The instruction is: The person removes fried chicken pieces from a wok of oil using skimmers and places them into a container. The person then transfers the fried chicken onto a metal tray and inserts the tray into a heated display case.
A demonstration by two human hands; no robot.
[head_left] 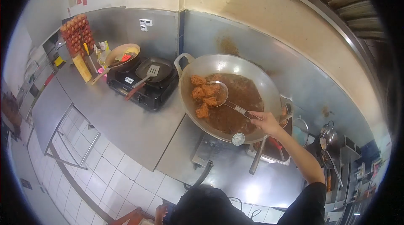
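Observation:
My right hand (pixel 266 123) is closed around the handle of a wire skimmer (pixel 218 94), reaching over a big metal wok (pixel 269 88). Several pieces of brown fried chicken (pixel 203 110) lie in and beside the skimmer's basket, at the wok's left side. Dark brown oil (pixel 240 98) fills the bottom of the wok. A dial thermometer (pixel 238 139) sits at the wok's near rim. Low at the bottom edge, part of my left hand (pixel 160 215) shows beside something dark blue; its fingers are not clear.
Left of the wok, a black stove (pixel 143 94) carries a square pan (pixel 158 68) with a slotted spatula (pixel 152 71) and a frying pan (pixel 122 54). Stacked eggs (pixel 78 33) stand farther left. A metal tray (pixel 273 157) with utensils lies right of the wok.

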